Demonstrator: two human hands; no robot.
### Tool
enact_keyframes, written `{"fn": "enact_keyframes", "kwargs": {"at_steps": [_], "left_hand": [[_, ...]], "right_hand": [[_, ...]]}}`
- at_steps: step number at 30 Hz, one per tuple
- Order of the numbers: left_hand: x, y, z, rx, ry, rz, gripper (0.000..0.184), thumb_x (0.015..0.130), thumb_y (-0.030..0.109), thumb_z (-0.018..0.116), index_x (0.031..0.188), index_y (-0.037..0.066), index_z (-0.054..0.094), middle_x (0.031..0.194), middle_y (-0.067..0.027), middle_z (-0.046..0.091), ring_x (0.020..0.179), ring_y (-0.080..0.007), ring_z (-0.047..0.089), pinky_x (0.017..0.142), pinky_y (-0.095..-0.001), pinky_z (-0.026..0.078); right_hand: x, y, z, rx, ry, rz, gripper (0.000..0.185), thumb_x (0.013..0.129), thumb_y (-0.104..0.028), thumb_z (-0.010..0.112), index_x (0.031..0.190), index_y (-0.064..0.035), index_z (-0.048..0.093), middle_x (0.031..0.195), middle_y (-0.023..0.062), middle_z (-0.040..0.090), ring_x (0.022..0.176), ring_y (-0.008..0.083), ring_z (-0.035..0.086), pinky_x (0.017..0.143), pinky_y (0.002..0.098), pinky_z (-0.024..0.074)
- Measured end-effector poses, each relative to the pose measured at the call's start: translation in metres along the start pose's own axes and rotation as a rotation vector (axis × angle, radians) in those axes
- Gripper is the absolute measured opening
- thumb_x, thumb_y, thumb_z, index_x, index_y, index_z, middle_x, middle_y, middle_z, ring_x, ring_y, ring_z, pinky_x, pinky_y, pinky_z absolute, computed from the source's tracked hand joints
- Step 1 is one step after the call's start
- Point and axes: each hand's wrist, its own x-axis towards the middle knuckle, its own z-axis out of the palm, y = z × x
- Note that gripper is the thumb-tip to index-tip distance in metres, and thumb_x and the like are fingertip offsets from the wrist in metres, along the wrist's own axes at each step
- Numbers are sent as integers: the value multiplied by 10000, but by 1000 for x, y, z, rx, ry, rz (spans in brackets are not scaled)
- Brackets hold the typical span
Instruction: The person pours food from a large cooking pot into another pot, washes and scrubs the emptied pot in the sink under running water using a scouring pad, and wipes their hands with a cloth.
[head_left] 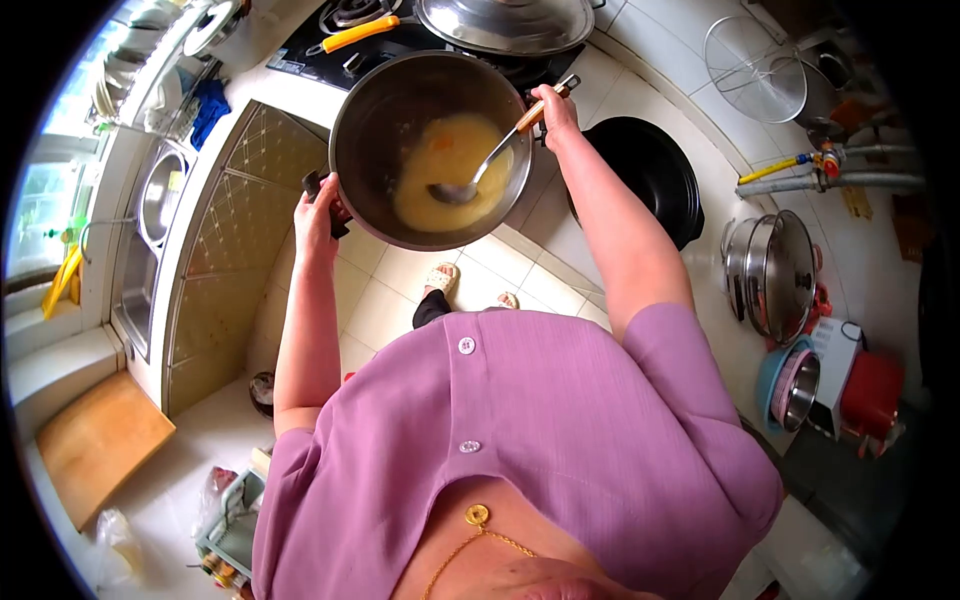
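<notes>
A deep dark pot (365, 130) is held up in front of my body, tilted toward me. Yellowish liquid (425, 190) with an orange piece lies in it. My left hand (316, 212) is wrapped round the dark handle on the pot's left side. At the opposite side my right hand (557, 118) is closed round the other handle and the wooden-handled ladle (497, 150), whose metal bowl rests in the liquid. Fingers of the right hand partly hide that handle.
Behind the pot is a stove (300, 62) with a large lidded wok (505, 22) and an orange-handled utensil (360, 34). A black basin (640, 175) stands at the right. On the left are a sink (160, 195) and a wooden board (100, 445). Steel pots (780, 275) stand far right.
</notes>
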Motion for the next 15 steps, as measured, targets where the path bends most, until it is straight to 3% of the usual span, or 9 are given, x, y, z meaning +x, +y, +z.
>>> {"fn": "enact_keyframes", "kwargs": {"at_steps": [6, 8, 10, 13, 15], "left_hand": [[-20, -10, 25, 140, 153, 121, 192, 865, 228, 628, 907, 50, 571, 738, -19, 593, 611, -97, 563, 560, -248, 481], [-23, -11, 29, 123, 148, 125, 187, 867, 222, 624, 907, 47, 572, 745, -23, 598, 614, -100, 568, 562, -249, 486], [-25, -11, 30, 102, 130, 123, 182, 870, 216, 621, 907, 45, 572, 751, -28, 603, 617, -103, 572, 564, -250, 490], [-26, -11, 31, 88, 139, 129, 176, 873, 204, 618, 911, 39, 572, 758, -29, 607, 615, -104, 580, 576, -248, 501], [-30, -9, 34, 77, 134, 119, 178, 871, 205, 620, 913, 39, 570, 757, -27, 607, 615, -104, 580, 576, -248, 502]], "right_hand": [[18, 0, -7, -118, -22, 98, 315, 660, -320, 653, 769, -30, 596, 783, 51, 560, 793, 164, 514, 791, 297, 381], [16, 1, -12, -171, -68, -71, 400, 654, -352, 647, 820, 11, 618, 754, 81, 609, 720, 198, 569, 685, 330, 439], [12, -14, -22, -559, -165, -125, 489, 703, -470, 600, 854, -8, 650, 852, 142, 630, 839, 244, 605, 744, 330, 459], [-29, -42, -34, -902, -185, -495, 540, 732, -556, 580, 859, -36, 660, 901, 162, 634, 889, 305, 606, 801, 354, 477], [-64, -47, -39, -861, -277, -394, 449, 751, -497, 610, 862, -65, 653, 940, 151, 639, 899, 278, 614, 790, 339, 481]]}}
